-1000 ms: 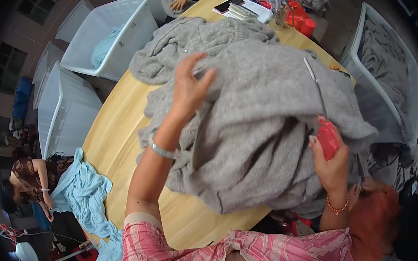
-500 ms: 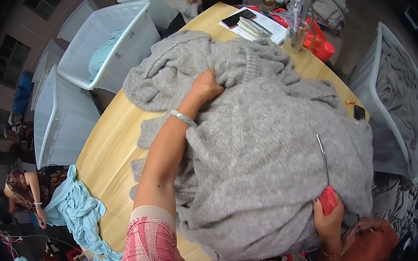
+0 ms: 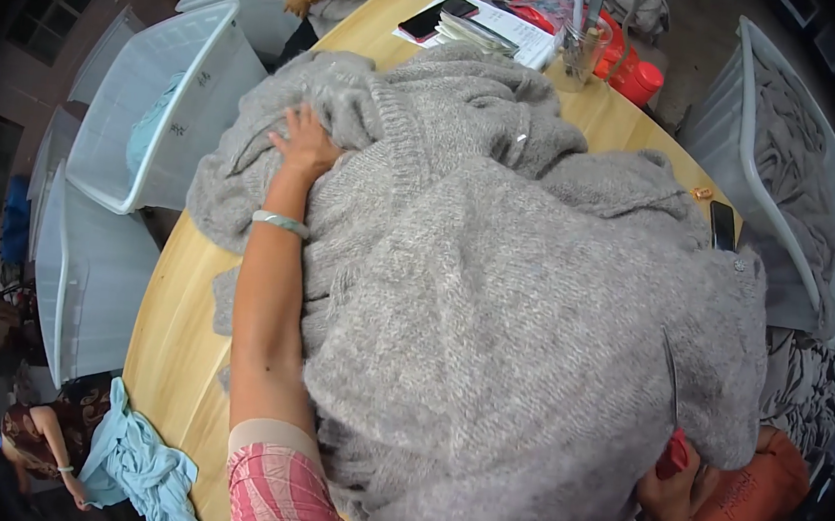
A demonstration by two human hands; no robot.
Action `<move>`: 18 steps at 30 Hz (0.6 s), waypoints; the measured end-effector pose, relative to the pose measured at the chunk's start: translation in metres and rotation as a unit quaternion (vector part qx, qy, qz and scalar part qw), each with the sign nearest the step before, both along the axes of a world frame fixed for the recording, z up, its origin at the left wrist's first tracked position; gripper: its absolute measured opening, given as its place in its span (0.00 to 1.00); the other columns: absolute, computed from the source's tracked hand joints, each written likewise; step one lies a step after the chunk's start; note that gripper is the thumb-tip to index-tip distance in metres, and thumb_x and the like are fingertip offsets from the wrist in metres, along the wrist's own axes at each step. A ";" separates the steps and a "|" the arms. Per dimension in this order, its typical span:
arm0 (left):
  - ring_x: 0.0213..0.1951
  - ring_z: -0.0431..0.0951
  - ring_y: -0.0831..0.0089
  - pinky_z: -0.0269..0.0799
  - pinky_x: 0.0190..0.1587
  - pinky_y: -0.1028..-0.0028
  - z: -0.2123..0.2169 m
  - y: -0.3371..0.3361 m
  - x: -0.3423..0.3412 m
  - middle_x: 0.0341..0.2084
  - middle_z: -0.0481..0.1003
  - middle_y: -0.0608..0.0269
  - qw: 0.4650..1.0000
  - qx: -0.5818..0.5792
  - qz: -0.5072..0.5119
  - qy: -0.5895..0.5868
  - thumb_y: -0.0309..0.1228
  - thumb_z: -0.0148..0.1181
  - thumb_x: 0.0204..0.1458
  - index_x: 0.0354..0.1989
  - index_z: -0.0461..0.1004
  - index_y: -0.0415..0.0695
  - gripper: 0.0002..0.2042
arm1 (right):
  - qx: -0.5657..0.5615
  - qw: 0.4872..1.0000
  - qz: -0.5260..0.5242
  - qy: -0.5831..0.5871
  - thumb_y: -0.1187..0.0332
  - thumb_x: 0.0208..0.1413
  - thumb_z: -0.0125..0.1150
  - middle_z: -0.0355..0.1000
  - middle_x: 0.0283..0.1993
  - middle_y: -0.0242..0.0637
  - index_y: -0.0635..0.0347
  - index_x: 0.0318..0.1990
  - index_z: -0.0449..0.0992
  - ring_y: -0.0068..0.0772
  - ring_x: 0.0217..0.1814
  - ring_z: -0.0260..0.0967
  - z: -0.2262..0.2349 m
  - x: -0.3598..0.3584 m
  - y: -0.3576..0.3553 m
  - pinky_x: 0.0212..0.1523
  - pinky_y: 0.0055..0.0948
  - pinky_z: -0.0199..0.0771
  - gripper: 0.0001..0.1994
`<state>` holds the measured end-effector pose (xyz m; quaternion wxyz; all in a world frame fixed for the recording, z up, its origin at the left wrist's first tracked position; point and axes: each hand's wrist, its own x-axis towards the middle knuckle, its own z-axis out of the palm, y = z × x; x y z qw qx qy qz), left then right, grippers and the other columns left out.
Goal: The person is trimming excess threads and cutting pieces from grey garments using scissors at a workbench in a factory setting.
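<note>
A large grey knitted sweater (image 3: 494,298) lies spread over the table in front of me. My left hand (image 3: 310,150) rests on its upper left part, near a ribbed band, fingers spread and holding nothing. At the lower right my right hand (image 3: 669,491) is closed around the red grip of a thin metal tool (image 3: 677,453). Its dark, slender shaft points up against the knit; I cannot make out what kind of tool it is. More bunched grey knitwear (image 3: 281,107) lies past the left hand and along the far side.
Behind the sweater on the wooden table (image 3: 169,337) are papers (image 3: 520,34), a phone (image 3: 439,19) and a jar of tools (image 3: 580,55). Another phone (image 3: 722,227) lies right. Plastic bins (image 3: 151,104) flank the table. Co-workers sit far, lower left with light-blue cloth (image 3: 142,455), and right in orange (image 3: 756,504).
My left hand has moved left and opened from a closed grip on the knit. The sweater has shifted and spread. My right hand has moved slightly right and down with the red-handled tool.
</note>
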<state>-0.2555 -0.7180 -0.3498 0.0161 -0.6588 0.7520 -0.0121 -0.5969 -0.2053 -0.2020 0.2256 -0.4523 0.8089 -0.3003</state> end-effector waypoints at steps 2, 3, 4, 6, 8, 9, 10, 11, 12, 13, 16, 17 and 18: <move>0.65 0.54 0.53 0.47 0.58 0.37 -0.012 -0.013 0.007 0.62 0.59 0.53 0.998 0.062 0.009 0.021 0.47 0.58 0.43 0.60 0.61 0.40 0.35 | -0.001 1.000 -0.013 0.017 0.77 0.43 0.57 0.63 0.19 0.32 0.63 0.27 0.67 0.27 0.21 0.62 -0.002 0.001 0.006 0.24 0.28 0.64 0.04; 0.62 0.60 0.55 0.51 0.57 0.39 -0.016 -0.019 0.013 0.60 0.63 0.52 0.992 0.121 0.017 0.039 0.43 0.54 0.47 0.56 0.65 0.40 0.28 | 0.002 1.000 -0.011 0.019 0.77 0.43 0.57 0.63 0.19 0.32 0.63 0.27 0.67 0.27 0.21 0.62 -0.002 0.003 0.006 0.24 0.28 0.64 0.04; 0.53 0.71 0.57 0.60 0.52 0.46 -0.022 -0.021 0.022 0.50 0.72 0.52 0.998 0.065 0.010 0.015 0.36 0.50 0.48 0.47 0.72 0.42 0.18 | 0.012 0.999 -0.042 -0.021 0.77 0.44 0.57 0.65 0.23 0.33 0.65 0.31 0.68 0.27 0.25 0.64 -0.001 0.004 0.005 0.28 0.27 0.66 0.06; 0.51 0.73 0.56 0.62 0.51 0.48 -0.030 -0.020 0.037 0.48 0.74 0.52 0.998 0.066 0.014 0.015 0.35 0.50 0.48 0.45 0.72 0.44 0.17 | 0.023 0.996 -0.073 -0.051 0.78 0.45 0.56 0.67 0.27 0.33 0.67 0.35 0.68 0.27 0.28 0.65 -0.002 0.005 0.009 0.32 0.26 0.68 0.08; 0.49 0.74 0.55 0.64 0.50 0.51 -0.035 -0.016 0.062 0.45 0.75 0.52 0.998 0.063 0.018 0.012 0.35 0.50 0.47 0.43 0.73 0.45 0.16 | -0.045 0.992 -0.054 0.108 0.78 0.46 0.56 0.68 0.37 0.40 0.71 0.45 0.66 0.30 0.37 0.67 -0.014 0.005 0.021 0.42 0.27 0.69 0.16; 0.48 0.74 0.52 0.66 0.48 0.53 -0.039 -0.012 0.085 0.44 0.75 0.49 0.997 0.068 0.019 -0.007 0.37 0.51 0.48 0.45 0.73 0.44 0.17 | -0.046 0.992 -0.052 0.107 0.78 0.46 0.56 0.68 0.37 0.40 0.71 0.45 0.66 0.30 0.37 0.67 -0.012 0.002 0.022 0.42 0.27 0.69 0.16; 0.47 0.74 0.50 0.69 0.47 0.56 -0.045 -0.008 0.111 0.43 0.75 0.46 0.997 0.074 0.019 -0.026 0.39 0.51 0.48 0.47 0.72 0.43 0.20 | -0.020 0.997 -0.041 0.066 0.78 0.46 0.56 0.67 0.40 0.42 0.72 0.48 0.64 0.32 0.40 0.67 -0.010 0.000 0.021 0.45 0.28 0.68 0.20; 0.47 0.74 0.50 0.69 0.47 0.56 -0.051 -0.003 0.140 0.43 0.75 0.46 0.997 0.070 0.026 -0.029 0.39 0.51 0.48 0.47 0.72 0.43 0.20 | 0.003 0.999 -0.025 0.022 0.78 0.46 0.56 0.67 0.43 0.44 0.73 0.51 0.62 0.34 0.43 0.67 -0.013 -0.007 0.020 0.48 0.29 0.68 0.23; 0.50 0.73 0.50 0.68 0.49 0.57 -0.057 0.004 0.172 0.46 0.74 0.46 0.995 0.088 0.056 -0.003 0.41 0.52 0.49 0.51 0.71 0.45 0.21 | 0.002 1.000 -0.020 0.017 0.78 0.46 0.56 0.67 0.43 0.44 0.73 0.51 0.62 0.34 0.43 0.67 -0.016 -0.010 0.020 0.48 0.29 0.68 0.23; 0.52 0.72 0.50 0.67 0.51 0.58 -0.061 0.014 0.199 0.49 0.73 0.46 0.990 0.108 0.084 0.025 0.42 0.52 0.49 0.54 0.69 0.46 0.23 | -0.018 0.999 -0.018 0.042 0.78 0.46 0.56 0.67 0.43 0.44 0.74 0.52 0.62 0.34 0.44 0.68 -0.020 -0.012 0.020 0.48 0.29 0.68 0.23; 0.52 0.72 0.51 0.67 0.51 0.56 -0.071 0.079 0.267 0.49 0.73 0.50 0.994 0.054 0.057 0.081 0.46 0.47 0.51 0.56 0.68 0.51 0.25 | 0.044 0.999 -0.022 -0.001 0.78 0.48 0.54 0.64 0.52 0.47 0.74 0.57 0.58 0.36 0.53 0.64 -0.011 -0.019 0.007 0.56 0.31 0.61 0.26; 0.52 0.72 0.51 0.67 0.51 0.56 -0.067 0.101 0.308 0.49 0.73 0.50 0.993 0.056 0.069 0.072 0.46 0.47 0.51 0.56 0.68 0.51 0.25 | 0.123 0.989 -0.028 -0.073 0.78 0.51 0.52 0.60 0.60 0.49 0.74 0.62 0.53 0.39 0.62 0.59 -0.004 -0.015 0.000 0.63 0.32 0.55 0.29; 0.52 0.72 0.51 0.68 0.50 0.56 -0.064 0.127 0.350 0.50 0.73 0.50 0.989 0.080 0.091 0.081 0.49 0.47 0.51 0.58 0.67 0.52 0.26 | 0.125 0.989 -0.011 -0.079 0.78 0.51 0.52 0.60 0.60 0.49 0.74 0.62 0.53 0.39 0.62 0.59 -0.002 -0.012 -0.006 0.63 0.32 0.55 0.29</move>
